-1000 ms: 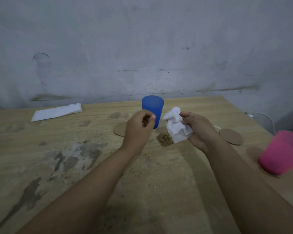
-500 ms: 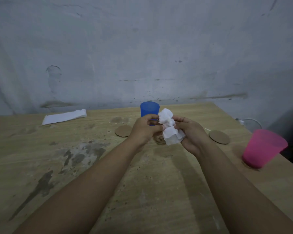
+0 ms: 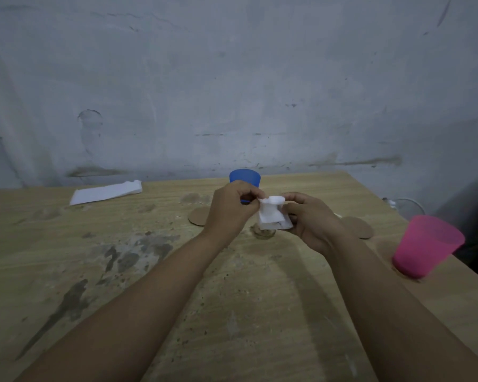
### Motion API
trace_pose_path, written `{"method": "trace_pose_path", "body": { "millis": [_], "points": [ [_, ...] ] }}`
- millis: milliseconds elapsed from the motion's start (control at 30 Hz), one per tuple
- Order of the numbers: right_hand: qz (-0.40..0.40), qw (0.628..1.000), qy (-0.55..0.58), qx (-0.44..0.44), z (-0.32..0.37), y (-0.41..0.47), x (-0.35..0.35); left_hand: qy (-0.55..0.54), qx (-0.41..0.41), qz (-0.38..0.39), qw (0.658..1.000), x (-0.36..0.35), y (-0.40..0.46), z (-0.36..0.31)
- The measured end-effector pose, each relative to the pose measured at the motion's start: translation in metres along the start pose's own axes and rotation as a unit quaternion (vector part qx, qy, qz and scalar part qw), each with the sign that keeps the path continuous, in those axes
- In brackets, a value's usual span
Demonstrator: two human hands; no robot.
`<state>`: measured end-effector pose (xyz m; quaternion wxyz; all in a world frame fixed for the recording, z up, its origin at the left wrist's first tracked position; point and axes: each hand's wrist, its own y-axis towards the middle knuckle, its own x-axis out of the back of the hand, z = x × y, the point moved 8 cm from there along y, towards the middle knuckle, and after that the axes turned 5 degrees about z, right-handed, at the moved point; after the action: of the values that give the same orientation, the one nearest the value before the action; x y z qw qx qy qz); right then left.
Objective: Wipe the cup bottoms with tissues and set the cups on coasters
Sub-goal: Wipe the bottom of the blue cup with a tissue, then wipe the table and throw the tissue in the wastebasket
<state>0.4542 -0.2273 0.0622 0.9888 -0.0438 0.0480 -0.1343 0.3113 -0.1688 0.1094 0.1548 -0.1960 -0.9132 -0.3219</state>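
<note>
A crumpled white tissue (image 3: pixel 273 216) hangs between my two hands above the middle of the table. My left hand (image 3: pixel 229 208) pinches its upper left corner, and my right hand (image 3: pixel 309 220) holds its right side. Behind my left hand a blue cup (image 3: pixel 244 177) stands upright, its lower part hidden. One round cardboard coaster (image 3: pixel 197 216) lies to the left of my left hand. A second coaster (image 3: pixel 360 228) shows beside my right wrist. A pink cup (image 3: pixel 425 245) stands tilted-looking near the table's right edge.
A flat stack of white tissues (image 3: pixel 105 192) lies at the back left of the wooden table (image 3: pixel 66 257), which has dark stains on its left half. A wet ring (image 3: pixel 264 233) marks the wood under my hands. A white cable (image 3: pixel 406 204) loops past the right corner.
My left hand moved right and took hold of the tissue that my right hand held alone. The two hands now pull it between them. The view has tilted up slightly.
</note>
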Motion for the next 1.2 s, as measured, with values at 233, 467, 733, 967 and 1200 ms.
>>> {"method": "trace_pose_path", "body": {
  "millis": [233,467,733,967,1200],
  "points": [
    [0.012,0.996,0.084,0.008,0.001,0.003,-0.001,0.177,-0.203,0.063,0.961,-0.007,-0.013,-0.024],
    [-0.012,0.998,0.032,0.060,0.005,0.000,0.002,0.005,-0.057,0.047,0.997,0.000,-0.008,-0.001],
    [-0.013,0.996,0.029,0.084,0.012,0.000,-0.003,-0.238,0.163,0.160,0.944,-0.022,-0.005,0.029],
    [0.016,0.993,0.089,0.071,0.006,-0.005,-0.002,-0.263,0.161,0.100,0.946,-0.015,-0.002,0.033],
    [0.003,0.987,0.154,0.045,-0.010,-0.007,0.000,-0.241,0.131,0.099,0.957,-0.021,-0.001,0.030]
  ]
}}
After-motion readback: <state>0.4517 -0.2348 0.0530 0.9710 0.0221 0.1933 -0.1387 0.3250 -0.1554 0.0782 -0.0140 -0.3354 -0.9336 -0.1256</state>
